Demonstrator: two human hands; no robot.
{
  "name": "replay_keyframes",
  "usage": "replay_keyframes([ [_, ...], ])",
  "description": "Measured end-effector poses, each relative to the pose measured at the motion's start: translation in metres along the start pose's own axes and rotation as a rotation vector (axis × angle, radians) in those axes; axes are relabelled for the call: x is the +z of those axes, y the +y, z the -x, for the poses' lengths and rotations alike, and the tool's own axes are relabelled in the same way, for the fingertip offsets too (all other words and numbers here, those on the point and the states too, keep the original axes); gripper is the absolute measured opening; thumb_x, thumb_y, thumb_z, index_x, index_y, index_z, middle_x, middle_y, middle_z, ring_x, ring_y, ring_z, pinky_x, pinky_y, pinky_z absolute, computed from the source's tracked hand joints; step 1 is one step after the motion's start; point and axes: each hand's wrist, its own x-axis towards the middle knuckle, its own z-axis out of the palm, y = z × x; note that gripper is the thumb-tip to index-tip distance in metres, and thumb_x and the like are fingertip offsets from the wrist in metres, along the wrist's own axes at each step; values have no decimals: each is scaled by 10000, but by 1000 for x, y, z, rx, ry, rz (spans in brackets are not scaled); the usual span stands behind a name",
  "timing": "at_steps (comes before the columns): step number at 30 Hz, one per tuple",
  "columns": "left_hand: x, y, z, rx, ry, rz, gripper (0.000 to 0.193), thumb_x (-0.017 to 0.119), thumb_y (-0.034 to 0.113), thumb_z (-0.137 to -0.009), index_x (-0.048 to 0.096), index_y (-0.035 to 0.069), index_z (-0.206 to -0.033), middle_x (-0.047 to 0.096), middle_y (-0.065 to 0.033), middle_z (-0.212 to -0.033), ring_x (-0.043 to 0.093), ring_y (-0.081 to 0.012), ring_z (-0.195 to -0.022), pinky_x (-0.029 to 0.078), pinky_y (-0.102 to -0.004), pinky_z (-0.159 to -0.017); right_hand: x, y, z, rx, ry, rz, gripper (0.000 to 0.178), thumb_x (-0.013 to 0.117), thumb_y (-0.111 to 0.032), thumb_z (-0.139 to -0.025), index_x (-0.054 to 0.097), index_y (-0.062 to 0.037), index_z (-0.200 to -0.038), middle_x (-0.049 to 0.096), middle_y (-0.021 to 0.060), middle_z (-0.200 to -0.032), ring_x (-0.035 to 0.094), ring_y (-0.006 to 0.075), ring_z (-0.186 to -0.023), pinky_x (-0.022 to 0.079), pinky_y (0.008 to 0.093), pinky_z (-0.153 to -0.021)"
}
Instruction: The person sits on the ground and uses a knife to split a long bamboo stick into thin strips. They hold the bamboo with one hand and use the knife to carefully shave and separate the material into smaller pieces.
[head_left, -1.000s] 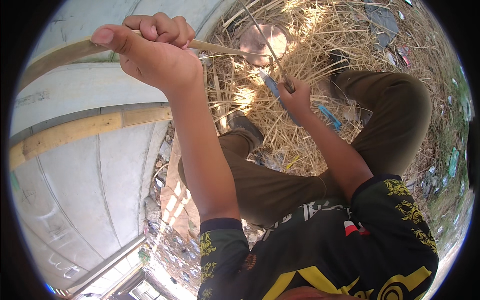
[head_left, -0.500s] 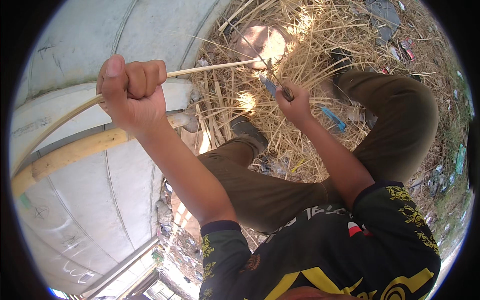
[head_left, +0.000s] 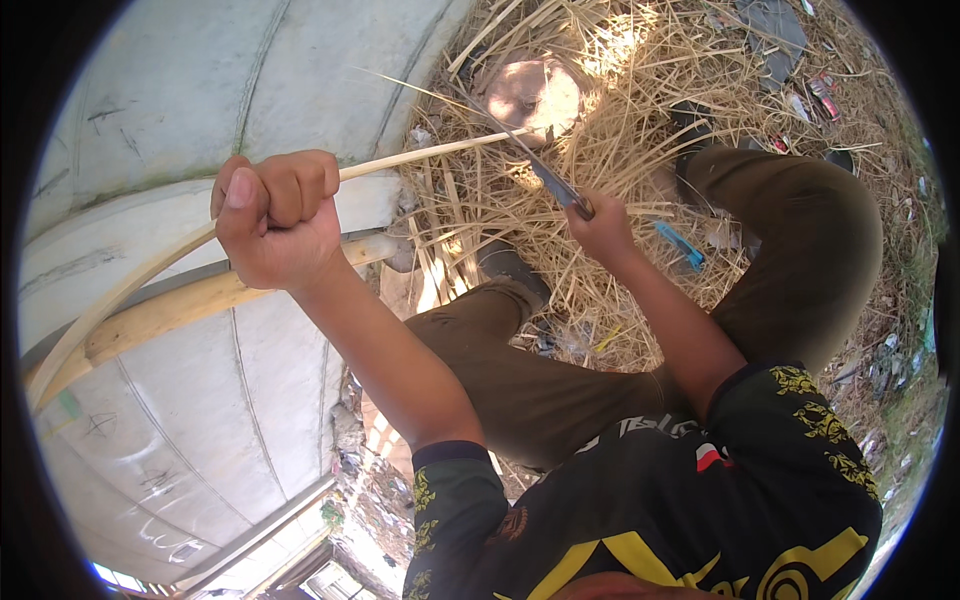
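My left hand [head_left: 280,215] is raised at the left, its fingers wrapped tightly around a long pale strip of bamboo or cane [head_left: 430,155]. One part of the strip bows down to the lower left, and the other runs right toward a round wooden block [head_left: 540,98] on the ground. My right hand [head_left: 603,230], lower and farther right, grips the handle of a long dark-bladed knife [head_left: 548,180]. The blade slants up and left, crossing the strip close to its far end beside the block. Whether the edge touches the strip, I cannot tell.
Dry straw-like shavings [head_left: 620,130] cover the ground around the block. A pale wall [head_left: 170,100] with a wooden beam [head_left: 160,315] stands at the left. My bent legs [head_left: 790,240] frame the area. A blue plastic scrap [head_left: 680,245] and other litter lie on the right.
The knife has swung so that its blade now points up and left across the strip, its flat showing differently. Both hands have shifted slightly right and down in the view, still gripping.
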Motion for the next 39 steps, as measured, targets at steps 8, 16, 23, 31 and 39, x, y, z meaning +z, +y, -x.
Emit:
replay_keyframes([
  [8, -14, -4, 18, 55, -13, 41, 660, 623, 690, -841, 254, 195, -610, 180, 61, -454, 69, -97, -474, 98, -315, -509, -27, -59, -19, -73, 163, 64, 289, 706, -281, -850, 640, -3, -806, 642, 153, -663, 644, 330, -612, 496, 457, -600],
  [16, -13, -12, 25, -11, 21, -79, 591, 611, 565, -903, 272, 165, -631, 202, 59, -471, 92, -82, -457, 107, -314, -479, 1, 26, -12, 175, 76, 249, 312, 700, -306, -856, 668, 4, -840, 638, 179, -669, 641, 318, -613, 499, 438, -616],
  [23, 4, 13, 26, 149, -158, 91, 553, 557, 498, -949, 296, 153, -604, 228, 41, -480, 148, -102, -458, 135, -306, -479, -10, -4, -22, 201, 76, 230, 356, 705, -325, -812, 711, 27, -868, 690, 218, -784, 700, 356, -764, 536, 445, -702],
  [31, 35, 5, 16, 120, 234, -16, 518, 511, 358, -972, 238, 147, -585, 210, 23, -489, 149, -109, -479, 144, -304, -477, 2, -6, -7, 294, -141, 268, 363, 643, -319, -825, 710, 20, -935, 711, 206, -849, 710, 358, -791, 559, 448, -729],
  [39, 39, -6, -4, 223, 636, -183, 528, 570, 245, -872, 93, 175, -657, 115, 21, -536, 60, -120, -496, 84, -332, -504, 5, -4, -16, 319, -194, 164, 355, 651, -314, -828, 704, 25, -918, 702, 203, -797, 704, 357, -744, 554, 441, -702],
])
